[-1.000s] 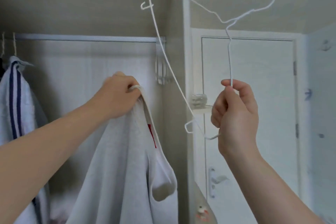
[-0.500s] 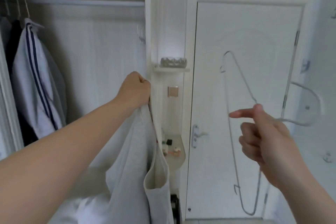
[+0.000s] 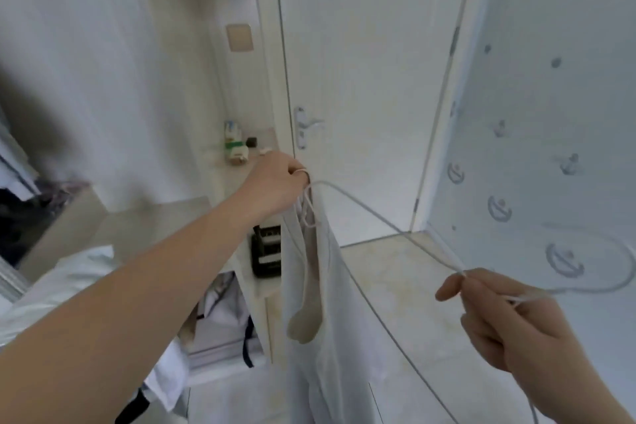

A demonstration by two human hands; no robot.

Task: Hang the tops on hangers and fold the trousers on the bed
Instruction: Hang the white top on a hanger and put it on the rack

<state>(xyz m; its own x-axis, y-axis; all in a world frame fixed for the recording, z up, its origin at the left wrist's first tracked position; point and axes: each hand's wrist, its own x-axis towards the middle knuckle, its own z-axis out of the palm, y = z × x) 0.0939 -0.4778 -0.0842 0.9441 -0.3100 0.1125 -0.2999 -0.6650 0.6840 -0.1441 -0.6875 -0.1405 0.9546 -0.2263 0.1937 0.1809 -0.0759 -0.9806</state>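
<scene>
My left hand (image 3: 275,182) grips the top edge of a pale grey sleeveless top (image 3: 320,313), which hangs straight down in front of the door. My right hand (image 3: 509,317) pinches the neck of a white wire hanger (image 3: 378,213) near its hook. One end of the hanger reaches up to the top's edge just below my left hand; whether it is inside the garment I cannot tell. The hanger's hook curves off to the right of my right hand.
A white door (image 3: 361,62) with a metal handle (image 3: 304,124) stands ahead. The open wardrobe (image 3: 86,79) is at left, with a side shelf (image 3: 241,155) of small items and folded white clothes (image 3: 220,327) below. Patterned wall (image 3: 550,113) at right.
The view has dropped from the wardrobe rail toward the floor. My right hand has lowered the hanger and swung one end over to the top held in my left hand.
</scene>
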